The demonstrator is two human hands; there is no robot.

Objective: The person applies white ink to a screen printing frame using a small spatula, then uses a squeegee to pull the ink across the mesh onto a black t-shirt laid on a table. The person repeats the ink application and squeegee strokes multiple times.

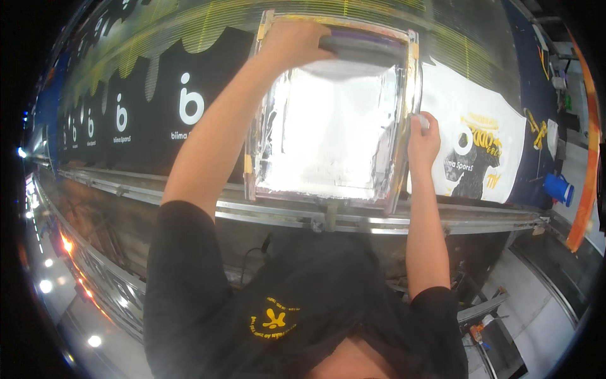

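Note:
A screen-printing frame point(411, 82) lies over the table in front of me, its mesh covered with bright white ink point(334, 132). At the far end of the frame, my left hand point(297, 43) is closed around a squeegee point(366, 49) with a dark, purplish edge. White ink spreads just below the squeegee. My right hand point(424, 136) grips the right side of the frame with curled fingers. What lies under the mesh is hidden.
Black shirt pieces point(205, 76) with white prints line the table to the left. To the right lies a white piece point(473, 107) with black and yellow print. A metal rail point(278, 215) runs along the near edge. A blue container point(558, 189) stands far right.

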